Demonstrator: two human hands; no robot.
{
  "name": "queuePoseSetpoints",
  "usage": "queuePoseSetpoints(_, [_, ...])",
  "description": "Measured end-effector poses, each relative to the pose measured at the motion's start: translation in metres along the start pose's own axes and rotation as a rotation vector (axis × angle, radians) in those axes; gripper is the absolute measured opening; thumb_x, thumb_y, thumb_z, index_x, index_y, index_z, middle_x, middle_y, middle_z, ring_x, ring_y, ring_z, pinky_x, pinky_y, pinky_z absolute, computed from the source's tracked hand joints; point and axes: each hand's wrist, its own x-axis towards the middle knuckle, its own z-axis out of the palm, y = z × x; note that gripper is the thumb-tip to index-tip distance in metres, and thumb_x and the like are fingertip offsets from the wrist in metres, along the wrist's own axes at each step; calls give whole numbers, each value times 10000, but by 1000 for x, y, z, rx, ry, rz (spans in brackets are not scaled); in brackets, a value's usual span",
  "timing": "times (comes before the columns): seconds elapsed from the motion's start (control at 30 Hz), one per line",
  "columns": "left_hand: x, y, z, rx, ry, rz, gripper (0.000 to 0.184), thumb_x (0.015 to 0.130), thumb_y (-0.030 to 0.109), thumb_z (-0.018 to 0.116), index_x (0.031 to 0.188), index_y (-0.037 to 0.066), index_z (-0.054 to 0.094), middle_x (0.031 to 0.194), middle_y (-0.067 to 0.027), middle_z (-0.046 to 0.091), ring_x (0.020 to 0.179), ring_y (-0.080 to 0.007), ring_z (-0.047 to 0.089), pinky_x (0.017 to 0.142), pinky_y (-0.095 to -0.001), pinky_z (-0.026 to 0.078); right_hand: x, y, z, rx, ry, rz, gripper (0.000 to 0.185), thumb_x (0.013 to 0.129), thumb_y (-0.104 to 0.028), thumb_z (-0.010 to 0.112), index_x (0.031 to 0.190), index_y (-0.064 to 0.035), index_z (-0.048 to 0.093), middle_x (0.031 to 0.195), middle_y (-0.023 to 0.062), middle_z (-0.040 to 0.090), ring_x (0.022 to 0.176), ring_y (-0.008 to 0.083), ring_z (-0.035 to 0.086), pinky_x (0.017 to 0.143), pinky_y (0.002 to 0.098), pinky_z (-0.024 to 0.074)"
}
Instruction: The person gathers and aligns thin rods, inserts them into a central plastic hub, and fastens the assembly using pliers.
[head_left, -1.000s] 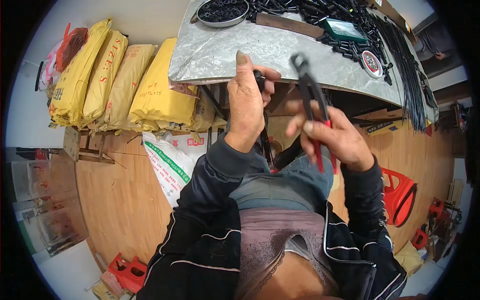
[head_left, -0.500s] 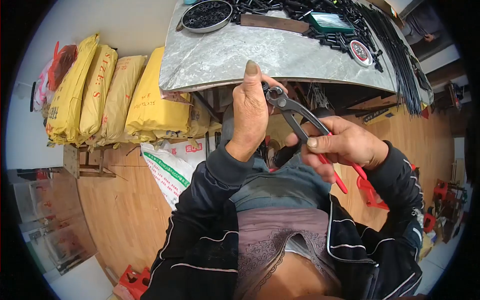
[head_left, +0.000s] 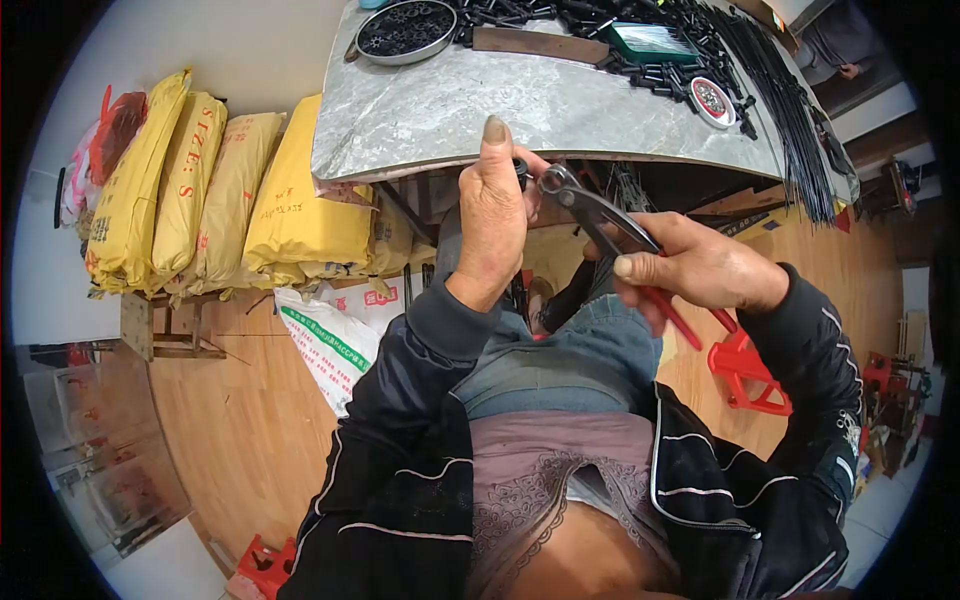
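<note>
My left hand is raised near the table's front edge, thumb pointing up, its fingers closed on a small black part. Most of that part is hidden by the hand, so its full shape cannot be told. A pair of pincers with grey jaws and red handles is in my right hand, whose fingers wrap round the handles. The jaws point up and left, just to the right of the black part, with a small gap between them.
On the grey marbled table are a round tray of black pieces, a brown strip, a green box, a small dish and long black rods. Yellow sacks stand left; a red stool is right.
The pincers have moved slightly right, off the black part, and their handle ends have come up. My left hand still holds the part in much the same place.
</note>
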Motion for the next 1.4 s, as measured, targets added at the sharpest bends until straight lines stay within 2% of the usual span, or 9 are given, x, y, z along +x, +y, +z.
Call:
queuePoseSetpoints(0.5, [-4,5,6,72,26,-2,696,975,582,310,692,23,613,526,26,461,474,-32,371,439,-209,279,18,2,4,-202,51,54,177,974,-205,529,1055,-49,515,712,-19,415,539,53,395,477,216,369])
queuePoseSetpoints(0.57, [6,25,3,58,52,100,686,982,577,284,734,37,626,490,24,442,419,-59,375,423,-201,292,46,20,-5,-655,295,-545,206,959,-207,551,1060,-29,531,760,33,496,627,122,482,589,276,450])
queuePoseSetpoints(0.63, [29,45,-14,555,250,648,570,985,457,369,852,-32,629,730,-162,610,551,-289,549,535,-361,436,73,13,-22,-785,489,-632,252,935,-165,563,1129,-7,535,932,160,624,823,214,593,765,337,479])
queuePoseSetpoints(0.73, [77,12,-126,888,219,679,441,954,407,398,1017,16,592,949,-168,585,813,-294,531,729,-389,419,123,21,-65,-1012,782,-553,316,898,-239,617,1121,-25,552,824,209,631,758,317,638,692,365,484])
queuePoseSetpoints(0.83, [86,-84,-51,1362,15,744,445,906,332,442,1266,87,535,1278,-178,546,1207,-301,503,1021,-431,392,151,36,-99,-1246,926,-519,456,846,-431,651,1153,-106,562,887,203,662,836,372,647,684,422,497])
queuePoseSetpoints(0.87, [87,-75,-52,1523,-142,369,524,926,368,424,1381,109,410,1434,-164,399,1321,-239,380,1051,-415,364,155,37,-103,-1249,939,-455,507,835,-467,653,1182,-111,559,921,205,665,855,368,648,702,415,503])
queuePoseSetpoints(1.1, [-13,96,-274,1128,335,490,386,979,322,347,918,57,622,735,-36,564,589,-145,507,530,-285,413,164,36,-110,-1311,1009,-394,517,895,-500,551,1202,-83,558,1062,159,650,971,344,629,789,403,491])
queuePoseSetpoints(1.27, [-5,-107,-279,1061,463,-84,443,943,389,463,1000,-19,626,1029,-301,605,973,-434,582,812,-480,457,167,40,-121,-1508,1089,-666,405,886,-408,601,1143,-97,623,1125,104,622,1011,291,592,838,370,471])
queuePoseSetpoints(1.4, [8,-196,-313,1267,423,109,305,916,254,474,942,-4,635,899,-268,623,859,-412,595,730,-461,462,165,32,-110,-1353,1136,-770,366,804,-248,715,1109,-61,636,1129,120,626,1006,306,585,869,377,448])
